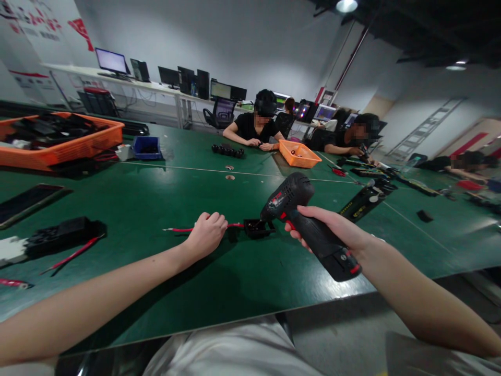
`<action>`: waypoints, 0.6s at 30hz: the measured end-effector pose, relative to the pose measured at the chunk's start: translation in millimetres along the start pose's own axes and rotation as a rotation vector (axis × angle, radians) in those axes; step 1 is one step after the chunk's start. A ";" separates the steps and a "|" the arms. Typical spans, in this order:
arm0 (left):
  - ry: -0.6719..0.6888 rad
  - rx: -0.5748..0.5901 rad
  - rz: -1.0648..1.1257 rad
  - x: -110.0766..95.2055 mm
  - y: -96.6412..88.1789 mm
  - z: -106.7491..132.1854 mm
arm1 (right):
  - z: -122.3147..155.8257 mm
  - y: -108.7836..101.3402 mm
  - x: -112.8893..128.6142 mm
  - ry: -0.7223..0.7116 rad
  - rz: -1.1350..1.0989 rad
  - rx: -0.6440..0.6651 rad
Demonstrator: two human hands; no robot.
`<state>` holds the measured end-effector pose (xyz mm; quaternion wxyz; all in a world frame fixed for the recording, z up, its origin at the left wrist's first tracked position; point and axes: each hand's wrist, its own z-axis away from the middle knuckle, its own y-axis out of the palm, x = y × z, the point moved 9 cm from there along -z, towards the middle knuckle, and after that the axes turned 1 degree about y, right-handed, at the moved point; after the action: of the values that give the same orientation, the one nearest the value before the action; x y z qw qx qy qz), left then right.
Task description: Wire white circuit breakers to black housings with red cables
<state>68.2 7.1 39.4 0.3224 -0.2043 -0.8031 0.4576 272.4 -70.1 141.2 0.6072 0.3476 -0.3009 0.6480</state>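
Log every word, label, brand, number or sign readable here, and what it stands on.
None reads clearly.
Power drill: red and white marking, too blurred.
Black object right of it: yellow lettering, too small.
Red wall characters: too blurred.
Lit monitor at left: nothing legible.

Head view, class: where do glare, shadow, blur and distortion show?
Head view: white glare on the table, at its near edge below the drill; head view: dark shadow under the left forearm; head view: overexposed lamp; head view: far right blurred, wide-angle stretching toward the sides.
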 end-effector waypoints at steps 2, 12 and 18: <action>0.000 -0.004 0.006 0.3 -0.5 0.0 | 2.2 -1.1 0.1 -0.004 -0.002 -0.003; 0.028 0.017 -0.025 -2.4 -1.8 -0.2 | -2.1 -43.3 17.2 -0.230 0.124 -0.129; -0.003 0.015 0.000 0.5 -0.8 0.5 | -45.2 -97.6 19.3 -0.374 0.993 -0.481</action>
<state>67.5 6.7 40.1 0.3227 -0.2011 -0.8000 0.4641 365.4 -14.3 127.7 0.2288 0.1258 -0.6687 0.6961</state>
